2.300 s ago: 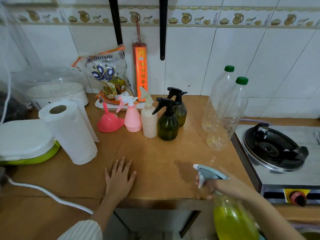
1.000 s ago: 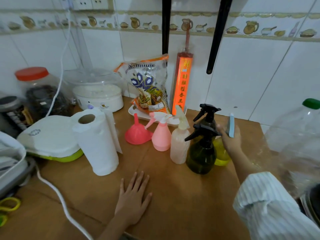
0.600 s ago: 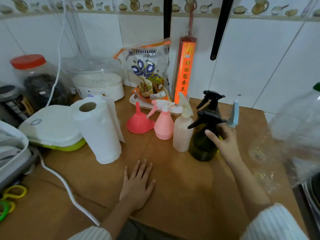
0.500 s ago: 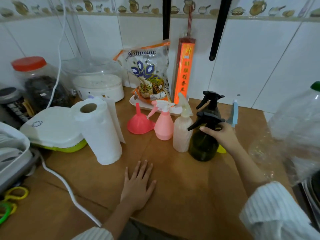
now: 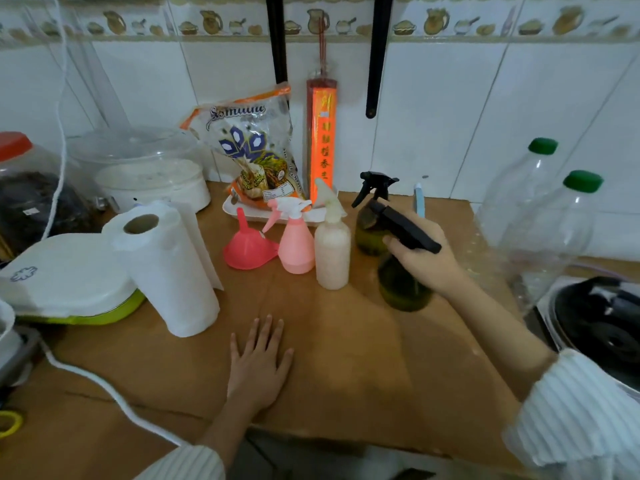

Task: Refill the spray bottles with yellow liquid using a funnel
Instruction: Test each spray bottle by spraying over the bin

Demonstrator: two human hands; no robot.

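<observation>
The right hand point(image 5: 424, 261) is wrapped around the neck of a dark green spray bottle point(image 5: 403, 287), just under its black trigger head, near the right side of the wooden counter point(image 5: 346, 358); whether the bottle's base rests on the wood is hard to say. The left hand point(image 5: 259, 362) lies flat on the counter, fingers spread, gripping nothing. Behind stand a second dark bottle point(image 5: 370, 233), a cream spray bottle point(image 5: 331, 252), a pink spray bottle point(image 5: 296, 242) and an upturned pink funnel point(image 5: 247, 251) just beside it.
</observation>
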